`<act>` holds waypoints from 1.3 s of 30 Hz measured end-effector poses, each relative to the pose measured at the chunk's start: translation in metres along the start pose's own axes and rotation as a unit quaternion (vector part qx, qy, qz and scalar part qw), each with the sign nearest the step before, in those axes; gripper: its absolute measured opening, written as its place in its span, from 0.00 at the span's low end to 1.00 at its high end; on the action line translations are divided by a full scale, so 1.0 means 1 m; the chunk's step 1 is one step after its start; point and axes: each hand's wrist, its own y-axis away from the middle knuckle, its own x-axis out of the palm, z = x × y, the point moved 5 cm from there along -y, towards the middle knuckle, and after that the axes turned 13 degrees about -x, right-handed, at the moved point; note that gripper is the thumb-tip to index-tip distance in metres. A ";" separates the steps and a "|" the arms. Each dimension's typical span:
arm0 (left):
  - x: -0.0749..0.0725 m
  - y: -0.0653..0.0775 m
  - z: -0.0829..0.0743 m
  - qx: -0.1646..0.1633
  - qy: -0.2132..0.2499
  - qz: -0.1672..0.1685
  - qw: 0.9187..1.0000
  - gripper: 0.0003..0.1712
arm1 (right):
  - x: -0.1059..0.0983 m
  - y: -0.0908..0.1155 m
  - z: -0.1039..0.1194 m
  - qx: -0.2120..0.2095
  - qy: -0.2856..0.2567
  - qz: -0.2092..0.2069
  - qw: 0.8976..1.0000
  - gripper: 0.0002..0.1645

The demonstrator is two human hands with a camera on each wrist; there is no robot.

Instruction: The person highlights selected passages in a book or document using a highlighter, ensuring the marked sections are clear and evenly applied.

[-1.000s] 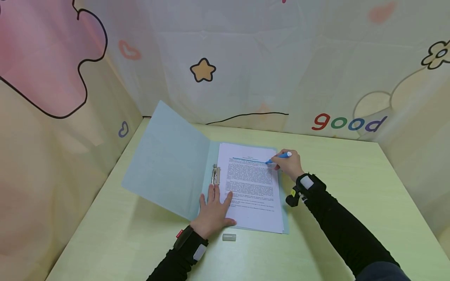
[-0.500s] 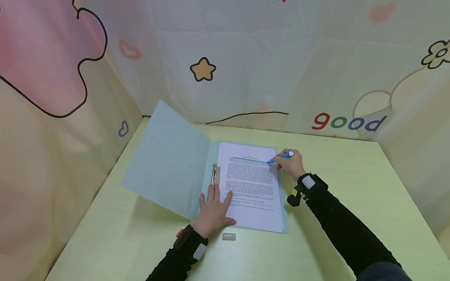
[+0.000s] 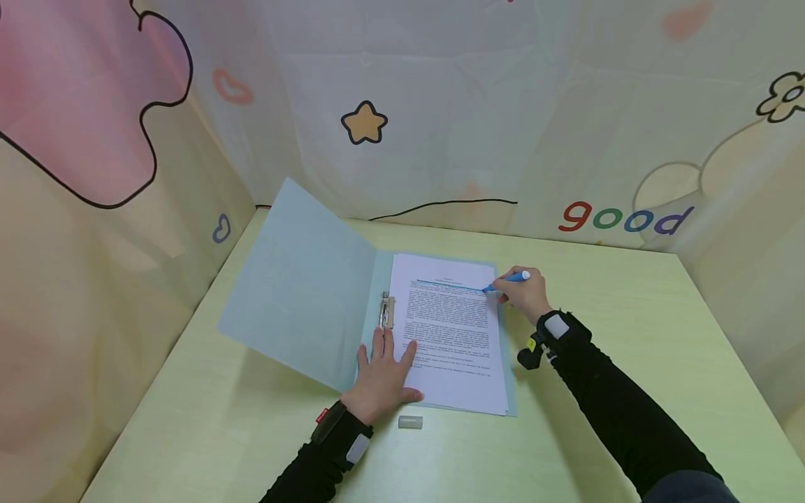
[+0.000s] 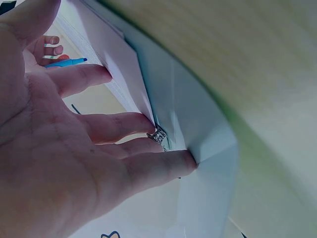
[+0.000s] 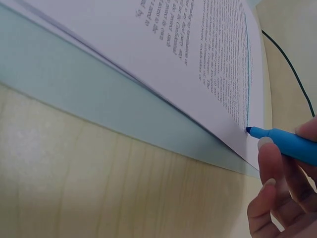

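My right hand [image 3: 527, 293] grips a blue marker [image 5: 292, 146], its dark tip right at the end of a blue line near the top of a printed page [image 3: 446, 349]. That line runs along the upper text toward the right margin. With fingers spread, my left hand [image 3: 380, 384] rests on the lower left of the page and the folder's spine, just below a metal clip [image 3: 387, 311]. The pages lie in a light blue folder [image 3: 302, 279] whose cover stands raised to the left. In the left wrist view the fingertips [image 4: 187, 161] touch the paper and the folder.
A small grey cap-like cylinder [image 3: 410, 422] lies on the pale wooden table [image 3: 597, 433], below the folder's lower edge. Printed curtains [image 3: 440, 126] hang behind and on both sides of the table.
My right hand and the marker have moved slightly to the right, and the blue line has grown longer toward the right margin. My left hand has stayed in place.
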 end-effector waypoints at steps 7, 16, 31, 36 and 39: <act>-0.014 0.005 -0.006 -0.011 0.000 0.019 1.000 0.48 | -0.003 0.001 -0.001 0.001 0.001 -0.004 1.000 0.14; -0.016 0.008 -0.006 -0.012 -0.008 0.019 1.000 0.48 | -0.003 0.003 0.008 0.019 -0.273 -0.052 0.960 0.11; -0.006 0.005 -0.003 -0.018 -0.028 0.021 0.999 0.49 | 0.095 -0.005 0.037 0.056 -0.411 0.024 0.910 0.25; -0.006 0.004 -0.001 -0.019 -0.022 0.016 0.999 0.49 | 0.105 -0.009 0.041 0.037 -0.393 0.023 0.918 0.23; -0.009 0.005 0.000 -0.016 -0.024 0.000 1.000 0.48 | 0.107 -0.011 0.046 0.025 -0.372 0.025 0.928 0.19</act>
